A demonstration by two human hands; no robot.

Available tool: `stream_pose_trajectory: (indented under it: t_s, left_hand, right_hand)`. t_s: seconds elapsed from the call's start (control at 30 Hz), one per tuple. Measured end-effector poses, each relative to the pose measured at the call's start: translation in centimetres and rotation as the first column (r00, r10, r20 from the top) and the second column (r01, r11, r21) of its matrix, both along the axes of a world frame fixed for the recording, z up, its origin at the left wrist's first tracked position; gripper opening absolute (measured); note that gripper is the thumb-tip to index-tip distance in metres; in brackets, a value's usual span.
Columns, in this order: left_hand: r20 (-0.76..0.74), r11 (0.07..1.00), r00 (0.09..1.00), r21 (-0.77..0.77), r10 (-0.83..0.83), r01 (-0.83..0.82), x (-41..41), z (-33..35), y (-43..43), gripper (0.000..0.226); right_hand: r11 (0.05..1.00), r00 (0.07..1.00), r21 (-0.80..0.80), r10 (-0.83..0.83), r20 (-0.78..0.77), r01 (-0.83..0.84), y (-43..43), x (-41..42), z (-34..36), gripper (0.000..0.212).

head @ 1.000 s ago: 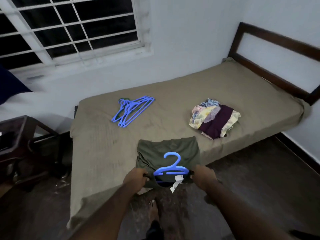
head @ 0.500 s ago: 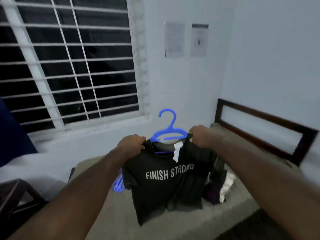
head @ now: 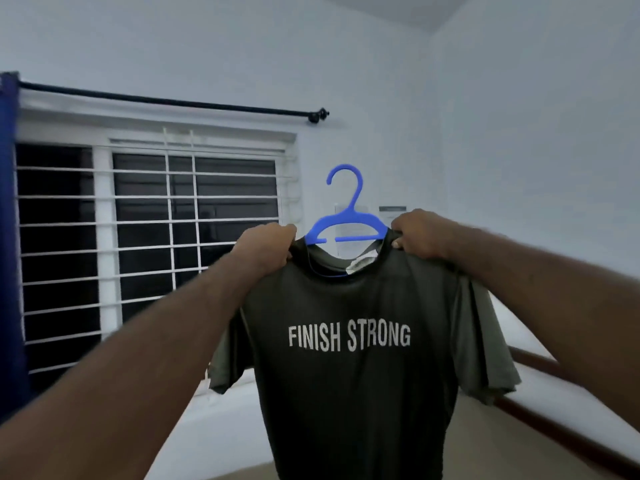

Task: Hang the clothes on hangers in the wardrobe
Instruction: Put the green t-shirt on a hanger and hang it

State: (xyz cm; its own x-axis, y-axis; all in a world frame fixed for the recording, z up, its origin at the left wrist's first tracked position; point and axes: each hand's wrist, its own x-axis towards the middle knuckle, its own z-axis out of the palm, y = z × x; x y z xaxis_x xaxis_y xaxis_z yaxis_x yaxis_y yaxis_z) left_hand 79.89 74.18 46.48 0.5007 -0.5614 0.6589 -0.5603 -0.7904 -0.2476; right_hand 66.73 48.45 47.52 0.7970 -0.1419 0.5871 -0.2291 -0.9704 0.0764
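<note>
Two bare forearms reach up and forward from the bottom corners. The left grip (head: 266, 247) is curled tight on the left shoulder seam of a dark olive t-shirt (head: 346, 393), bunching the cloth beside the collar. The right grip (head: 419, 233) is clenched the same way on the right shoulder seam, thumb tucked under the fabric.

The t-shirt hangs in the air between them at about head height, front toward the camera, with "FINISH STRONG" printed in white across the chest. Both short sleeves droop outward, and the hem runs out of view at the bottom edge. A white label (head: 360, 264) shows inside the neck opening.

A blue plastic hanger (head: 349, 221) sits in the collar. Its shoulders run under the cloth toward each grip, its hook stands upright above the neckline, and a thin blue line of it shows low in the neck.

Behind, low on the right, a dark wooden bed rail (head: 533, 360) crosses the corner. Farther back on the left is a window (head: 149, 237) with white bars and dark panes, a black curtain rod (head: 166, 100) above it and a blue curtain (head: 8, 237) at the left edge. Two sheets of paper (head: 392, 211) are on the pale wall (head: 519, 133) behind the hanger; their print is too blurred to read.
</note>
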Motion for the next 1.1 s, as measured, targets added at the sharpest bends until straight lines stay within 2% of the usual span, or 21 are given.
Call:
stream_pose_trajectory:
  t_s: [0.1, 0.17, 0.4, 0.5, 0.6, 0.8, 0.9, 1.0, 1.1]
  left_hand:
    - [0.091, 0.999, 0.995, -0.038, 0.041, -0.038, -1.0, 1.6, -0.3, 0.018]
    - [0.093, 0.997, 0.993, 0.001, 0.073, -0.073, -1.6, 2.5, -0.6, 0.017]
    - [0.009, 0.995, 0.999, -0.091, -0.044, 0.045, -3.1, 3.2, -1.2, 0.016]
    - [-0.092, 0.986, 0.987, -0.116, -0.13, 0.119, -3.0, 2.3, -1.8, 0.014]
    - [-0.259, 0.983, 0.948, -0.063, -0.183, 0.172, -2.5, 0.6, -2.8, 0.014]
    - [-0.576, 0.947, 0.807, 0.169, -0.131, 0.274, -2.8, -5.1, -6.2, 0.013]
    - [-0.66, 0.902, 0.745, 0.259, -0.096, 0.346, -3.1, -9.8, -7.8, 0.02]
    - [-0.726, 0.841, 0.683, 0.316, -0.084, 0.439, -4.0, -15.8, -9.0, 0.016]
    - [-0.769, 0.772, 0.632, 0.343, -0.097, 0.536, -6.0, -21.9, -9.7, 0.014]
  right_hand:
    - [0.998, 0.988, 0.009, 0.057, 0.145, -0.059, -0.5, -0.9, 1.1, 0.013]
    - [0.999, 0.991, -0.019, 0.05, 0.127, -0.048, -0.7, -1.2, 1.6, 0.014]
    - [1.0, 0.991, -0.015, 0.026, 0.133, -0.024, -2.0, -3.2, 2.1, 0.012]
    - [1.0, 0.993, 0.018, 0.005, 0.12, -0.007, -2.6, -3.9, 1.0, 0.013]
    - [0.998, 0.999, 0.058, -0.014, 0.049, 0.011, -3.6, -4.6, -1.4, 0.014]
    - [0.985, 0.985, 0.146, -0.069, -0.155, 0.092, -4.6, -7.6, -9.5, 0.015]
    - [0.958, 0.961, 0.231, -0.11, -0.252, 0.17, -4.2, -10.4, -15.0, 0.016]
    - [0.919, 0.916, 0.291, -0.147, -0.375, 0.266, -3.1, -13.5, -21.3, 0.021]
    - [0.855, 0.861, 0.333, -0.22, -0.459, 0.397, -0.9, -16.9, -27.1, 0.038]
